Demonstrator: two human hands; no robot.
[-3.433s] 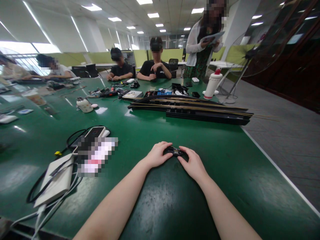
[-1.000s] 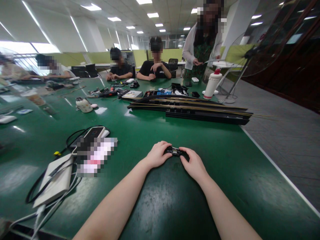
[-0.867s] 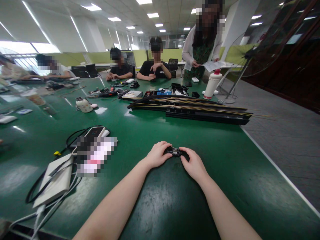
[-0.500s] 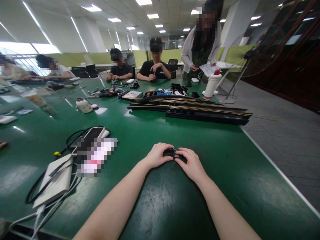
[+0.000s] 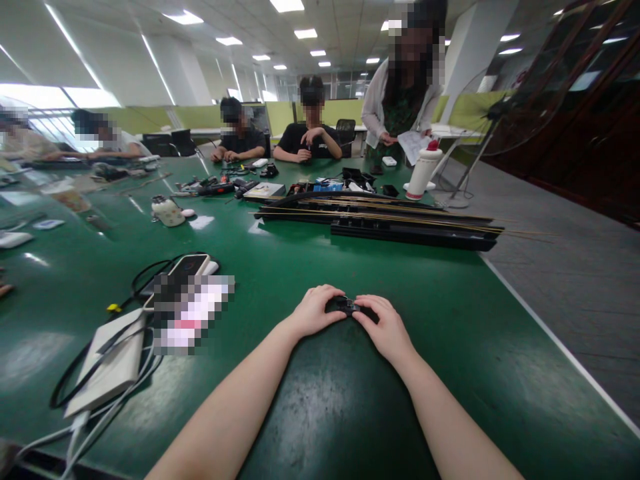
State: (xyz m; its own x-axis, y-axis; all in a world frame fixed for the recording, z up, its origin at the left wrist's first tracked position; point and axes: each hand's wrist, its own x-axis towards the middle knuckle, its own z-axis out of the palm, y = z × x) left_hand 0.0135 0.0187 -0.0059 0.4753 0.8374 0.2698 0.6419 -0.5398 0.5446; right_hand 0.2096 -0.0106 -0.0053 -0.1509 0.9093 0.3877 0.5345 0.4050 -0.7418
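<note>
Near the middle of the green table point(image 5: 280, 267), a small black part point(image 5: 349, 306) sits between my two hands. My left hand point(image 5: 319, 311) is closed on its left side, thumb below and fingers above. From the right, the fingertips of my right hand point(image 5: 383, 323) pinch its other side. The fingers hide much of the part, and its details are too small to make out. Long black strips point(image 5: 420, 233) with thin brass-coloured rods point(image 5: 395, 215) lie beyond my hands.
To the left are a white power bank point(image 5: 113, 360) with cables, and a phone point(image 5: 187, 267). Farther back stand a white bottle point(image 5: 424, 175) and a small patterned container point(image 5: 168, 211), near scattered tools point(image 5: 215, 187). Several people are around the table; one stands holding paper point(image 5: 413, 145).
The fingertips of my right hand have shifted slightly on the black part, which now shows a little differently. The standing person's paper has tilted downward.
</note>
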